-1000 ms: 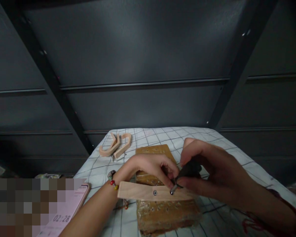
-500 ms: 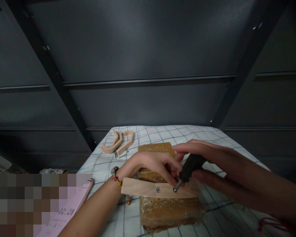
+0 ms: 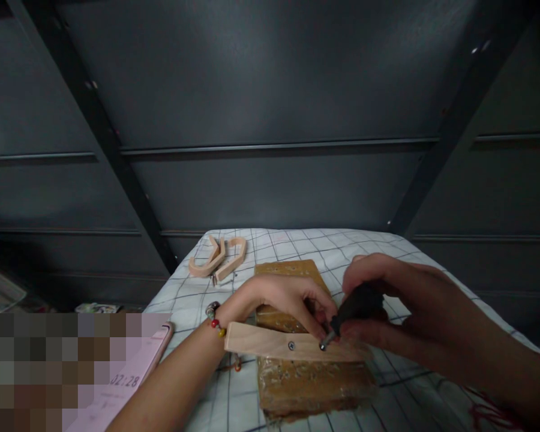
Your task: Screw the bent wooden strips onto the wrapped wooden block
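R grip (image 3: 407, 307) on screwdriver (image 3: 362, 302), chk'd cloth (image 3: 292, 242), dk wall (image 3: 274, 189)

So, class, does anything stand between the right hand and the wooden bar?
Only the dark-handled screwdriver in the right hand: it slants down to the wooden bar, right of the visible screw. The left hand has its fingers close beside the screwdriver's lower end; nothing else visible stands in the way.

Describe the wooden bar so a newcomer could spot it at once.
On the checked white cloth lies a brown, film-wrapped block. Across it runs a pale wooden bar, a screw head showing near its middle and a screwdriver farther right. It is long and nearly straight, unlike the bent wooden pieces at the cloth's far left.
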